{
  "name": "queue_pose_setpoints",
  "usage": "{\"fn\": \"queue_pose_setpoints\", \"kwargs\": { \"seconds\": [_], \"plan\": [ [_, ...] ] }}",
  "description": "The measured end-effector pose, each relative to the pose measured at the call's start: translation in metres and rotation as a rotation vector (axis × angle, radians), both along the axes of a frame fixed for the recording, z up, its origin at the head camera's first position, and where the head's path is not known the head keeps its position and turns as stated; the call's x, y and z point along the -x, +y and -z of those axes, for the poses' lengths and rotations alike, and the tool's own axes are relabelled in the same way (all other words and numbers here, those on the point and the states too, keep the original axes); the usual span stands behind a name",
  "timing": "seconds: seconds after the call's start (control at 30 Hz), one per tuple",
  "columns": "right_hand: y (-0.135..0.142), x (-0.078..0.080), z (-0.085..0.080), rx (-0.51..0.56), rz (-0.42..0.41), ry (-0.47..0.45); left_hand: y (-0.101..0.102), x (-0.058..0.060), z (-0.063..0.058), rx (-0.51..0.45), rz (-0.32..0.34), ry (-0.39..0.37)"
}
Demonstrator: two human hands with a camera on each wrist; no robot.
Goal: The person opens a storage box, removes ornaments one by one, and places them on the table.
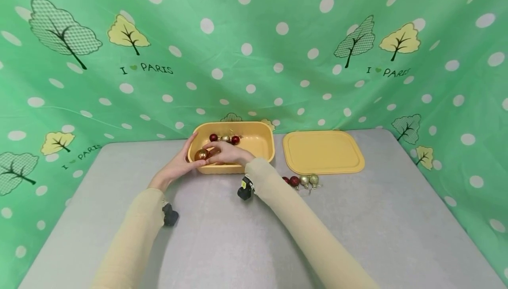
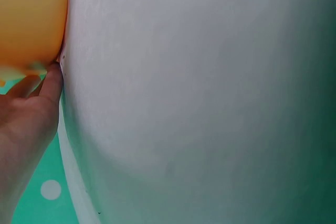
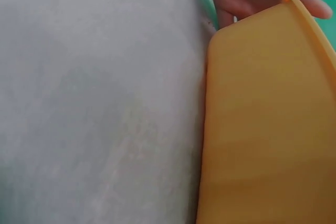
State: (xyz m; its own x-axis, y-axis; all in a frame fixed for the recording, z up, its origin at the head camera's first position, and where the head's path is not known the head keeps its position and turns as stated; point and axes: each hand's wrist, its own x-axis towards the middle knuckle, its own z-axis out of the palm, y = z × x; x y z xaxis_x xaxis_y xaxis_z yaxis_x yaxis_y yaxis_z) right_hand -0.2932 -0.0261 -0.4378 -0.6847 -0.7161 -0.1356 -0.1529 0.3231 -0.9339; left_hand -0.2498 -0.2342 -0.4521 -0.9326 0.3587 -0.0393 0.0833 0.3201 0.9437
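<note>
An open yellow plastic box stands near the back of the table. My left hand is at its left end, fingers nearly straight along the outer wall and thumb over the front rim. The left wrist view shows fingertips at the box's lower corner. Inside the box, my right hand pinches a shiny copper-gold Christmas ball near the left corner; its fingertips are partly hidden. Behind the hand lie a red ball, a gold ball and another red ball.
A yellow lid lies flat to the right of the box. In front of it sit several small balls, among them a red ball and a pale gold ball, partly behind the right sleeve. A green printed cloth hangs behind the table.
</note>
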Motion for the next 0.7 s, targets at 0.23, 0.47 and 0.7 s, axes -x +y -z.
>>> {"fn": "queue_pose_setpoints", "kwargs": {
  "seconds": [0.23,0.47,0.7],
  "plan": [
    [-0.0008,-0.002,-0.0011,0.001,-0.038,0.03,-0.0024,0.0024,0.0033,0.01,0.03,0.022],
    [0.0017,-0.001,-0.0013,0.003,-0.026,0.024,-0.0009,0.0043,0.0057,0.0,0.037,0.01],
    [0.0071,-0.0038,-0.0061,0.074,0.052,-0.04,-0.0024,0.0051,0.0087,-0.003,0.042,0.027]
  ]
}}
